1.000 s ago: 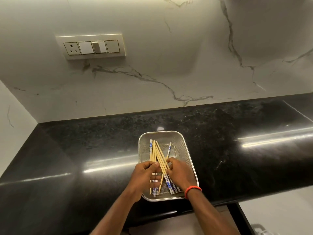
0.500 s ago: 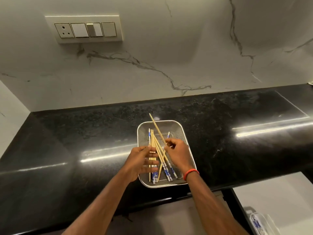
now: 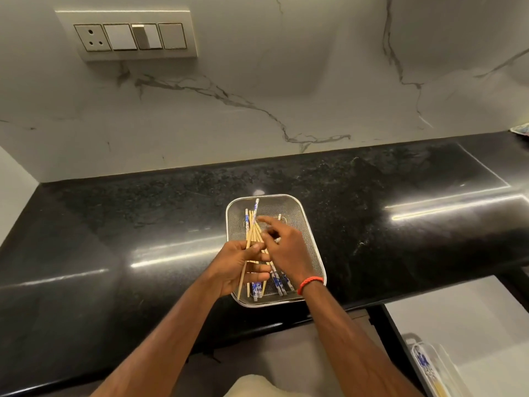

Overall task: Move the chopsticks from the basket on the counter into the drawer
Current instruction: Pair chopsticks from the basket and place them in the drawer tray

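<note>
Left hand (image 3: 239,263) grips several chopsticks (image 3: 252,233) mid-shaft over the basket (image 3: 313,247), right hand (image 3: 282,247) beside it with fingers loose; light, stiff and slippery, they probably want bunching near the middle.

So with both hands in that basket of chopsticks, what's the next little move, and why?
Probably the right hand passes another stick into the left hand, which already pinches a few chopsticks. More lie loose in the mesh basket, so gathering isn't finished.
</note>
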